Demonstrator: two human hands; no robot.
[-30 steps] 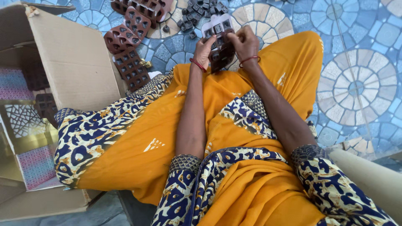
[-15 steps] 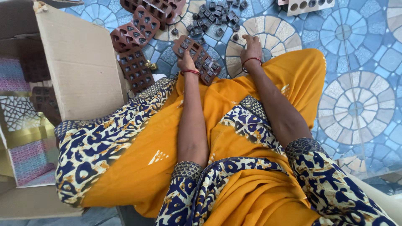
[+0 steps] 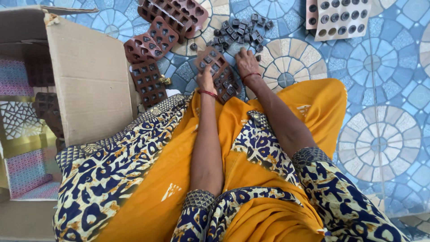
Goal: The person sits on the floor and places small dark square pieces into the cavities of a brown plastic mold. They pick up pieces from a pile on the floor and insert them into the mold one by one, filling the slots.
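On the tiled floor: a person in orange and navy patterned cloth sits with both arms stretched forward, seen from above.
Left hand [image 3: 206, 80]: closes on the near edge of a brown mould [image 3: 218, 71], thumb side on top; a red bangle [image 3: 208, 93] sits at the wrist.
Right hand [image 3: 247, 60]: lies palm down at the far right edge of the same mould, fingers spread toward the loose pieces; whether it pinches a piece I cannot tell. A red bangle circles this wrist too.
Mould: a brown tray with rows of small cavities, tilted, its near end just beyond the orange cloth of the lap, between the two hands.
Loose pieces [image 3: 242, 31]: a heap of small dark squares on the floor just beyond the mould and the right hand.
Other moulds [image 3: 150, 40]: several brown trays with heart and square cavities, lying to the left of the held one, some overlapping; two more [image 3: 174, 11] lie at the top edge.
Pale tray [image 3: 333, 18]: a light tray with round cavities, some filled dark, at top right, well apart from the hands.
Box [image 3: 89, 80]: an open cardboard carton at left, its flap standing beside the moulds; dark trays show inside.
Floor [image 3: 380, 134]: blue and cream circle-patterned tiles.
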